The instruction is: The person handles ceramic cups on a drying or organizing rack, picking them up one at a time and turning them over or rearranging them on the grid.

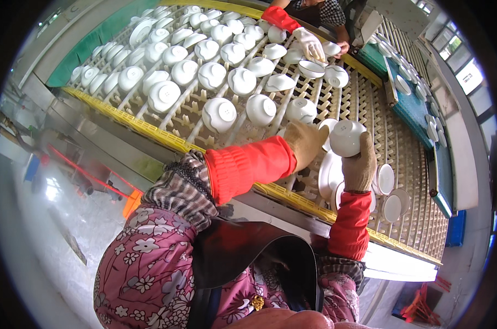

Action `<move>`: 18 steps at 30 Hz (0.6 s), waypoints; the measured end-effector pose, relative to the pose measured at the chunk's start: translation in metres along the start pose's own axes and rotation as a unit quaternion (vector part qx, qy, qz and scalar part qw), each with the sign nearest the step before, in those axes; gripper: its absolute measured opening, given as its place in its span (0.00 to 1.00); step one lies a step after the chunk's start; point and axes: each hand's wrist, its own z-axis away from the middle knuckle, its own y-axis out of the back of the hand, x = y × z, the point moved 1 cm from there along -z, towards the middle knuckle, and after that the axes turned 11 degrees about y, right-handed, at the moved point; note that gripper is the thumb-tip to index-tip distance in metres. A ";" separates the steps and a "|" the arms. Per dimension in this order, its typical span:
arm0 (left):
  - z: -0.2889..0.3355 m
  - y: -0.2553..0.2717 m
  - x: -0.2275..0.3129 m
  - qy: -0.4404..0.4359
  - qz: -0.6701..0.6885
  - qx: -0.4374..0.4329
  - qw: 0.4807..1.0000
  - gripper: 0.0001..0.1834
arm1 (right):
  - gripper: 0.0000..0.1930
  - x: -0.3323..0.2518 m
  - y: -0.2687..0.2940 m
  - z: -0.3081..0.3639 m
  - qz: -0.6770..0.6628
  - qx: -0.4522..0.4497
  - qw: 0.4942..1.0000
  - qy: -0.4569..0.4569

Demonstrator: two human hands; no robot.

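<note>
My right hand [360, 169], in a tan knit glove with a red sleeve cuff, grips a white bowl [347, 137] with its base turned up. Just left of it, my gloved left hand [305, 143] is closed with its fingertips against another white bowl [327, 129], partly hidden behind the first. Most of the left fingers are out of sight. Beyond that hand, a bowl [301, 110] lies upside down on the slatted conveyor rack [404, 159]. Below my right hand, white plates or bowls [330, 174] stand on edge between the pegs, with more [386, 179] to its right.
Many upturned white bowls [211, 75] cover the rack's far left. Across it, a co-worker's white-gloved hand [310, 45] touches a bowl [312, 69]. A yellow rail [133, 122] edges the rack. At right, a blue-green belt [410, 118] carries more dishes.
</note>
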 end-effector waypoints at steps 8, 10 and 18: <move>0.021 0.021 -0.013 -0.103 -0.117 -0.012 0.988 0.39 | 0.20 0.003 0.007 0.009 0.031 0.027 0.999 0.022; 0.007 0.002 -0.039 -0.077 -0.045 -0.002 0.996 0.44 | 0.20 0.004 0.006 0.012 0.022 0.029 0.999 0.032; -0.016 0.000 -0.034 0.062 0.079 -0.044 0.994 0.44 | 0.14 0.013 -0.002 0.028 -0.097 0.042 0.994 -0.042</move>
